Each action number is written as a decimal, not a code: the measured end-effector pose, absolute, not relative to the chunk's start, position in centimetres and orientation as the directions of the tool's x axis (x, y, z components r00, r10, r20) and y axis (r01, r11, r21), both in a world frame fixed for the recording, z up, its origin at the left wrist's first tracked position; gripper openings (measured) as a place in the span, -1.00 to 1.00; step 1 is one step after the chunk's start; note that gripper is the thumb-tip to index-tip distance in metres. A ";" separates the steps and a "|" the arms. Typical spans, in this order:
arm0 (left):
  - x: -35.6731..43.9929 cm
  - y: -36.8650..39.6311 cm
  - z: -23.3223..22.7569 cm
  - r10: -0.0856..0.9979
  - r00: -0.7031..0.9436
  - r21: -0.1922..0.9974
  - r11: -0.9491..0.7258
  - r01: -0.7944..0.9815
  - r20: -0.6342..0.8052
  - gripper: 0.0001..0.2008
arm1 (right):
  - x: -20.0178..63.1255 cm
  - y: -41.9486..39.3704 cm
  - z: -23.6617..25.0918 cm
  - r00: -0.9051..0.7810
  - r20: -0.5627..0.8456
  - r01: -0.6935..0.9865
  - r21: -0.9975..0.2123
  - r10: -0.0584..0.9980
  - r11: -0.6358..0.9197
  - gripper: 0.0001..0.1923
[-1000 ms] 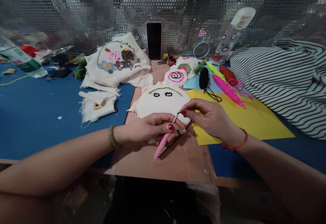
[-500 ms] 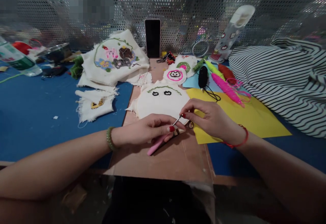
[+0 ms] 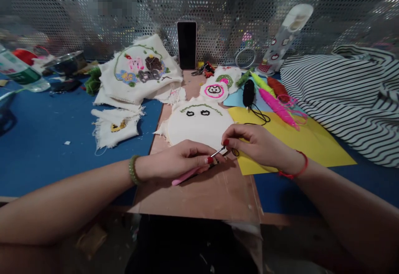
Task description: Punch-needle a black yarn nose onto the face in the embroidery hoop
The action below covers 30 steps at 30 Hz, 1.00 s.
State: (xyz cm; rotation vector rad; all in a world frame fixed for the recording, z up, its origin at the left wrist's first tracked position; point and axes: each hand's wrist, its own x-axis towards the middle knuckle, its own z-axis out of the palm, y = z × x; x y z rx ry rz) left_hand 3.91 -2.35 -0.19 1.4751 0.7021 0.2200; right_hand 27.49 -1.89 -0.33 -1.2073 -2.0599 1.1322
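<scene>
My left hand [image 3: 190, 157] is closed round a punch needle [image 3: 184, 177] with a pink handle; its metal tip points up and to the right. At that tip, my right hand [image 3: 246, 141] pinches black yarn [image 3: 236, 152], which forms a small loop below the fingers. The yarn's path under the right hand is hidden. Just beyond both hands lies a round hoop of white cloth [image 3: 199, 128] with a green stitched arc and two small black outlined shapes. A black yarn bobbin [image 3: 248, 93] rests farther back, its strand trailing toward my right hand.
Yellow paper [image 3: 289, 145] lies under my right forearm. Pink yarn [image 3: 277, 108] and a striped cloth [image 3: 339, 95] are on the right. Embroidered white cloths [image 3: 140, 70] and a bottle [image 3: 21, 70] stand left. A phone [image 3: 187, 45] leans against the perforated metal screen [image 3: 218, 8].
The punch needle has tilted flatter, its pink end shifting left and slightly up. My right hand has moved slightly right and down, still pinching at the tip.
</scene>
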 end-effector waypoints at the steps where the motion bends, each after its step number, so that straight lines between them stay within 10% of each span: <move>1: 3.9 -2.4 -0.3 0.539 0.791 0.956 0.126 0.265 -0.290 -0.69 | 27.4 -1.9 -0.5 -0.488 -0.052 0.435 -0.880 0.871 0.191 -0.79; 12: 3.8 -2.5 -0.9 0.635 0.740 0.975 0.177 0.137 -0.220 -0.73 | 26.7 -2.0 -1.3 -0.411 0.142 0.331 -0.897 0.900 0.293 -0.85; 23: 4.2 -2.6 -0.4 0.672 0.692 0.957 0.089 0.277 -0.263 -0.51 | 27.3 -2.5 -0.4 -0.576 0.494 0.523 -0.390 0.651 0.758 -0.82; 30: 4.5 -2.5 -0.2 0.588 0.784 0.976 0.049 0.211 -0.199 -0.79 | 27.8 -2.2 -0.2 -0.606 0.372 0.473 -0.544 0.704 0.694 -0.83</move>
